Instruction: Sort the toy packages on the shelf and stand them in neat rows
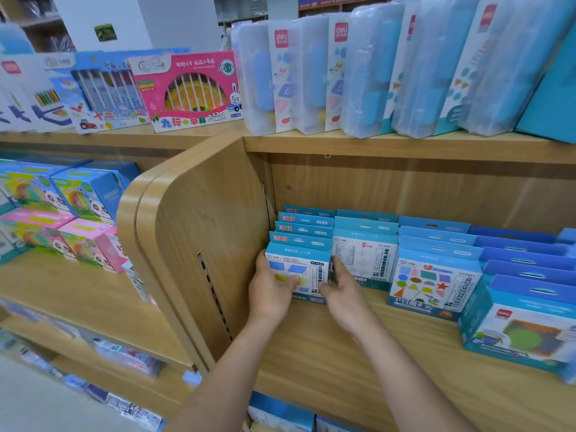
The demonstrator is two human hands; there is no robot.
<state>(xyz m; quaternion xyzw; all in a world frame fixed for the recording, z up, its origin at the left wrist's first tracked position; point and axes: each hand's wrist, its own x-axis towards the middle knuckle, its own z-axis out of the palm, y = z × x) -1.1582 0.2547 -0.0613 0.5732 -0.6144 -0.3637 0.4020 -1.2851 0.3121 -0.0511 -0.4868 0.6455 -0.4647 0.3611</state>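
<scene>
Several blue-and-white toy packages stand in rows on the wooden shelf (pixel 358 353). The front package of the leftmost row (pixel 304 269) shows blue and yellow shapes and stands upright beside the wooden side panel (pixel 199 232). My left hand (pixel 272 291) grips its left edge, thumb across the front. My right hand (pixel 341 291) grips its right edge, fingers slipped between it and the second row's front package (pixel 366 260). Several more packages (pixel 304 229) stand behind the held one. A third row is fronted by a coloured-shapes package (pixel 433 283).
Further right stand dark blue packages (pixel 526 260) and a larger box (pixel 523 335) at the shelf front. Above, the top shelf (pixel 389 145) carries clear-wrapped blue cases (pixel 374 73) and a pink box (pixel 190 88). Panda boxes (pixel 84 198) fill the left unit.
</scene>
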